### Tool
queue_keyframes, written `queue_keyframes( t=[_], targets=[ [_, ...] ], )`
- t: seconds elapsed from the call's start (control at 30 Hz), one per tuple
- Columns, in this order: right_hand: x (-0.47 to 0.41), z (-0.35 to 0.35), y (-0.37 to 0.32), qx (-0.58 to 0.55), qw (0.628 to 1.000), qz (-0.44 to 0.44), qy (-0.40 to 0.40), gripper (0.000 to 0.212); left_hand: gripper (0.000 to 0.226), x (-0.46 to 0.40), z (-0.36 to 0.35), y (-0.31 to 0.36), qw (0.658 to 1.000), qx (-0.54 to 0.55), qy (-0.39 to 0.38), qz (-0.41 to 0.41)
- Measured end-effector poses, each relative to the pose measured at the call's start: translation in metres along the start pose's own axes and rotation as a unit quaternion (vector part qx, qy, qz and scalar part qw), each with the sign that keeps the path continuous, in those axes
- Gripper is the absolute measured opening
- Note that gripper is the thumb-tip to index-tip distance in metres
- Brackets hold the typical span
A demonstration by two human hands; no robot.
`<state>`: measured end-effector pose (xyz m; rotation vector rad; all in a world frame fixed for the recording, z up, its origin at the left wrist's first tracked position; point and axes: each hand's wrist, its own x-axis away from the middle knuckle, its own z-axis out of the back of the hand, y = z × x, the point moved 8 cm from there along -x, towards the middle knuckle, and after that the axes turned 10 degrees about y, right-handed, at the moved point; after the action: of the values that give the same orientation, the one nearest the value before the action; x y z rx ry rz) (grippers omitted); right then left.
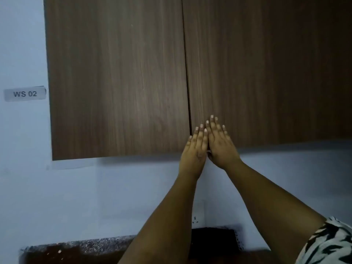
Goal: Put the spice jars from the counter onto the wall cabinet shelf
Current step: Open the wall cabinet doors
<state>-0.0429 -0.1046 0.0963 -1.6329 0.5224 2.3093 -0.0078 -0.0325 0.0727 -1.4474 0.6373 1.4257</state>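
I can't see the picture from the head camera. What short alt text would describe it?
Two bare hands, the left hand and right hand, press flat with straight fingers, side by side, at the lower seam of two closed brown wooden cabinet doors. A label reading WS 02 is stuck on the pale wall; a speckled counter edge shows below.

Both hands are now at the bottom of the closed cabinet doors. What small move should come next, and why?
Probably hook the fingertips under the lower edges and pull both doors open. The left hand and right hand lie flat at the seam of the closed cabinet doors, which show no handles.
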Motion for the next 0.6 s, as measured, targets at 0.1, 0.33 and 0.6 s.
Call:
queue_keyframes(
  t=[0.1,0.33,0.6],
  targets=[
    [-0.001,-0.011,0.012,-0.019,0.999,-0.044,-0.004,0.092,0.076,-0.012,-0.014,-0.003,0.999,0.024,0.016,0.027],
    [0.000,-0.027,0.012,-0.003,0.997,-0.075,0.026,0.078,0.065,-0.012,-0.034,0.002,0.996,-0.001,0.066,0.053],
    [0.009,-0.015,0.010,-0.026,0.993,-0.099,0.061,0.102,0.065,-0.001,-0.012,-0.003,0.970,0.152,0.114,0.152]
  ],
)
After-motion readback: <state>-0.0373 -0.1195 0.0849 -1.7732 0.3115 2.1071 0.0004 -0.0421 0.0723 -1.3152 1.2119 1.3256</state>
